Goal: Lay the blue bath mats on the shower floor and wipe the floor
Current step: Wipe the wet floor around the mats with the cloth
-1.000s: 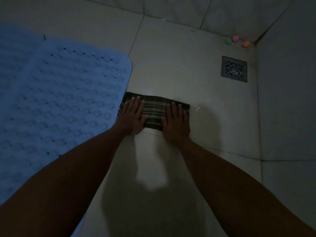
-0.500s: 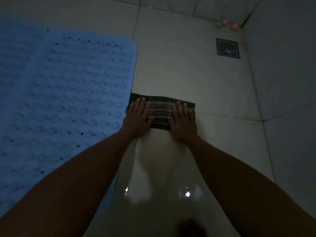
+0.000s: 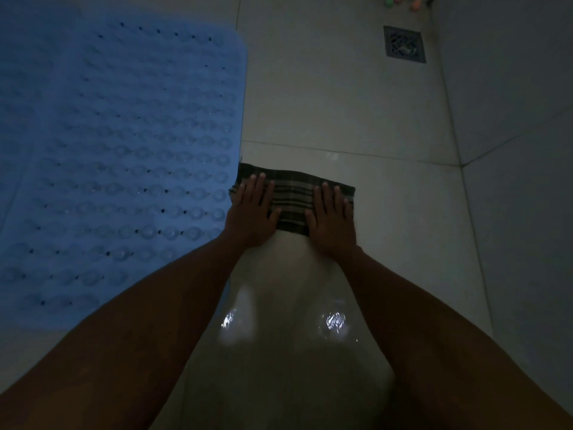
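**Both palms flat on the striped cloth, beside the blue mat**

Around our hands we see first the big blue rubber bath mat (image 3: 117, 156), which lies on the left part of the pale tiled shower floor (image 3: 325, 97). Its surface is covered with rows of round bumps and small holes, and its far right corner is rounded. The right edge of the mat runs just beside the left end of the dark folded cloth with light stripes (image 3: 293, 201); whether they touch, we cannot tell in this dim light.

Our left hand (image 3: 251, 212) lies flat on the left end of the cloth, fingers straight and a little spread. Our right hand (image 3: 331, 218) lies flat on the right end in the same way. Neither hand curls around the cloth; both press it to the floor.

Beyond the cloth the floor is bare tile up to the square metal drain grate (image 3: 404, 44) near the far right corner. Some small coloured round things (image 3: 400, 0) sit at the top edge, close to the corner; what they are we cannot say. The grey tiled wall (image 3: 511, 88) closes the right side, well apart from the cloth.

Nearer to us, between the forearms, the tile is glossy and shows two bright reflections. A grout line crosses the floor just beyond the cloth.
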